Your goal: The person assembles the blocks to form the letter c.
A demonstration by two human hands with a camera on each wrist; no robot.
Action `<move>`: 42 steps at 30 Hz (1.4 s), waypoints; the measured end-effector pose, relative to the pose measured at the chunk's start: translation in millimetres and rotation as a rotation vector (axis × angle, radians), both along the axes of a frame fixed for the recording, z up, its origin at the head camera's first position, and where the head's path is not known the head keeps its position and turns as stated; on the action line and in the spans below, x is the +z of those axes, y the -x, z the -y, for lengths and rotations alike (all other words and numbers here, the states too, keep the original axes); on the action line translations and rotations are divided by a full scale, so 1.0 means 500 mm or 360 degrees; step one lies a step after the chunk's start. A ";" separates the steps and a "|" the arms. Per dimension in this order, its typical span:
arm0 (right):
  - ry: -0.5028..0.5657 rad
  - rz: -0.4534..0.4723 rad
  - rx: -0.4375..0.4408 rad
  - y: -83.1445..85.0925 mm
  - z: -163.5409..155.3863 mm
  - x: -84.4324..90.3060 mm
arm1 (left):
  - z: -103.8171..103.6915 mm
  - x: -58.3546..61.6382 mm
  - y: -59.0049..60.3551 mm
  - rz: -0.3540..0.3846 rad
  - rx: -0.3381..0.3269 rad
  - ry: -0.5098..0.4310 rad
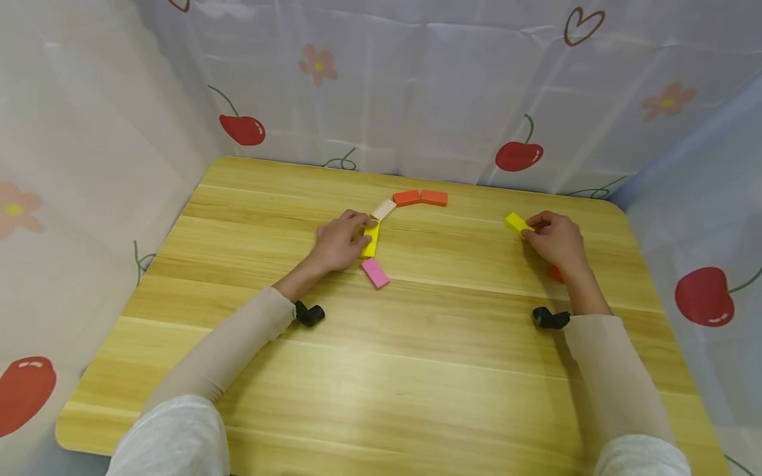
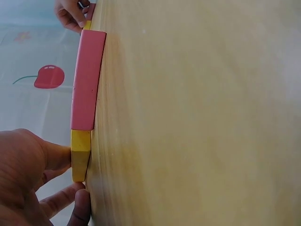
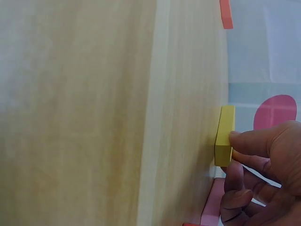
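Head view: two hands on a wooden worktop (image 1: 417,370) with coloured blocks.
Left hand (image 1: 339,241) pinches the yellow block (image 1: 371,239) in the curved row; right hand (image 1: 553,239) grips another yellow block (image 1: 516,223), well apart.

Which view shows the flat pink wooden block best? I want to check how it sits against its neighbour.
The left wrist view: the flat pink wooden block fills the frame, end-on against the yellow block that the left hand touches. The head view shows it small. The right wrist view shows no certain sight of it.
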State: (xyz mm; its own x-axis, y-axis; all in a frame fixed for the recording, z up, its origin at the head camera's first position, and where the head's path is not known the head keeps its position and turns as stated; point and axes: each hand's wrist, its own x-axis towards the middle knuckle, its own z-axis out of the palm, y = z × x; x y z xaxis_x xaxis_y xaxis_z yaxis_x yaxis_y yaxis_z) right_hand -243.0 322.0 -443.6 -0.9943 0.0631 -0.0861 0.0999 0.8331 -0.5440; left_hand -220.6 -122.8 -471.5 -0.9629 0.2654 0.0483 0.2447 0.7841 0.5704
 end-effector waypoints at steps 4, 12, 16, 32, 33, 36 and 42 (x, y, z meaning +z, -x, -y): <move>0.0024 -0.0006 0.0033 -0.008 0.002 0.000 | 0.000 0.004 -0.001 0.0009 -0.0006 0.0009; 0.0034 -0.0018 0.0085 -0.026 0.004 -0.009 | 0.000 0.004 -0.002 -0.0001 -0.0007 0.0009; 0.0024 -0.0016 0.0112 -0.035 0.009 -0.009 | -0.001 0.001 -0.002 -0.0005 -0.0007 0.0005; 0.0086 -0.0079 0.0245 -0.071 0.037 -0.006 | 0.000 0.008 -0.004 0.0026 -0.0001 -0.0006; 0.0084 -0.0087 0.0252 -0.072 0.039 -0.008 | 0.000 0.007 -0.004 0.0026 0.0000 -0.0004; 0.0081 -0.0082 0.0267 -0.076 0.043 -0.011 | -0.001 0.007 -0.005 0.0023 0.0006 -0.0008; 0.0074 -0.0071 0.0275 -0.084 0.053 -0.013 | -0.003 0.010 -0.005 0.0016 0.0001 -0.0007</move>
State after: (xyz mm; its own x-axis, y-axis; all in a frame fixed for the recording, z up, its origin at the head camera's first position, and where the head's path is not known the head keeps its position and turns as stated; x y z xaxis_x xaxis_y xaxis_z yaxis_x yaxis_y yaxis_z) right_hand -201.0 295.4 -450.1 -0.9929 -0.1123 -0.0402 -0.0679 0.8095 -0.5832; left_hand -218.1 -121.4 -466.7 -0.9636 0.2645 0.0396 0.2382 0.7816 0.5765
